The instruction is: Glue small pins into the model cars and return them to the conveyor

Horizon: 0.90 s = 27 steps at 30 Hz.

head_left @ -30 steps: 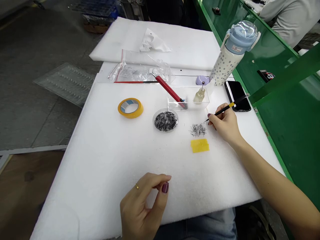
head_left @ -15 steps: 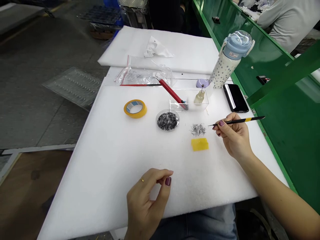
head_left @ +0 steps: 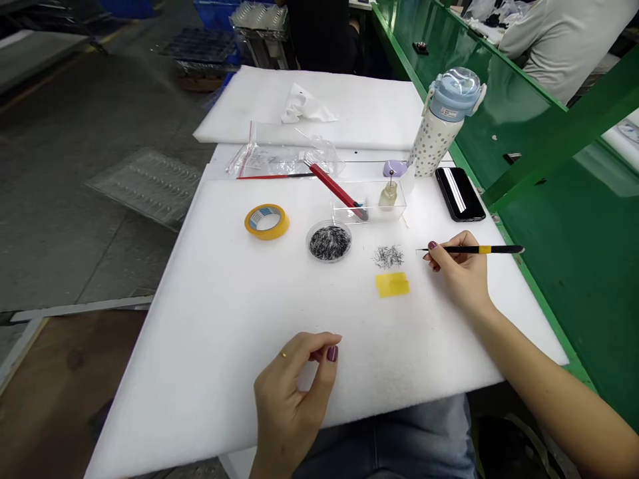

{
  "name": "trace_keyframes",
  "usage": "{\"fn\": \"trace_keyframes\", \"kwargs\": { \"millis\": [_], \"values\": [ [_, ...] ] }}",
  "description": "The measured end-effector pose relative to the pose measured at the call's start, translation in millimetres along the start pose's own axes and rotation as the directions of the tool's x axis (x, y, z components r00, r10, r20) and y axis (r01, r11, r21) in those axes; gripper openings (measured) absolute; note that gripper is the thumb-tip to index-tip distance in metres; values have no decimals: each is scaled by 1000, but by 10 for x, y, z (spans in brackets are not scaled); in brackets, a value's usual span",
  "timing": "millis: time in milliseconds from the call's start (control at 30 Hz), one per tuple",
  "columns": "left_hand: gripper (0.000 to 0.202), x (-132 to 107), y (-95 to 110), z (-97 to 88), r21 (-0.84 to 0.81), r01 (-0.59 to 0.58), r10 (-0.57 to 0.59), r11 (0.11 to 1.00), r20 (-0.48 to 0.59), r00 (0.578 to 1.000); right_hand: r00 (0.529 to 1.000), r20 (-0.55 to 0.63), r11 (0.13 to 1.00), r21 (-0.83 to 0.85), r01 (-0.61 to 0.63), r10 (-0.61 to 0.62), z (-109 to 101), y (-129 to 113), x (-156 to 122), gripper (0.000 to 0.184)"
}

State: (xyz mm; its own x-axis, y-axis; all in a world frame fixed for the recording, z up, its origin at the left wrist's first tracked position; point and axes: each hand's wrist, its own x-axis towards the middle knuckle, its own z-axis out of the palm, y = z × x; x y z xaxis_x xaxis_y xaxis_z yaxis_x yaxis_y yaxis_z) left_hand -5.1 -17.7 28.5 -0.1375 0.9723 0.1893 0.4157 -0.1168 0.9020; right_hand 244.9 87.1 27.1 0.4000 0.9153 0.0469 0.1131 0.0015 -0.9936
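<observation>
My right hand pinches a thin black tool with a yellow band, held level with its tip pointing left. Just left of the tip lies a loose pile of small black fibres on the white foam pad, with a yellow rectangle below it. A round clear dish of black fibres sits further left. My left hand hovers over the pad's near edge, thumb and forefinger curled together in a pinch; I cannot make out anything between them.
A yellow tape roll, a clear tray with a red tool and a small bottle, a dotted water bottle, a black phone and plastic bags lie behind. A green bench runs along the right, with a person in grey beyond it.
My right hand has drawn back to the right from the fibre pile and turned the tool from slanted to level. The left hand keeps its pinch.
</observation>
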Motion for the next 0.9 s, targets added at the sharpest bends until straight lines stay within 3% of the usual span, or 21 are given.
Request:
{"fn": "trace_keyframes", "kwargs": {
  "millis": [300, 900],
  "values": [
    [14, -3, 20, -4, 21, 12, -12, 1000, 9, 1000, 997, 18, 963, -258, 83, -81, 36, 12, -58, 33],
    [14, 13, 26, -7, 30, 19, -19, 999, 13, 1000, 995, 4, 942, -321, 99, -103, 84, 2, -33, 28]
  ]
}}
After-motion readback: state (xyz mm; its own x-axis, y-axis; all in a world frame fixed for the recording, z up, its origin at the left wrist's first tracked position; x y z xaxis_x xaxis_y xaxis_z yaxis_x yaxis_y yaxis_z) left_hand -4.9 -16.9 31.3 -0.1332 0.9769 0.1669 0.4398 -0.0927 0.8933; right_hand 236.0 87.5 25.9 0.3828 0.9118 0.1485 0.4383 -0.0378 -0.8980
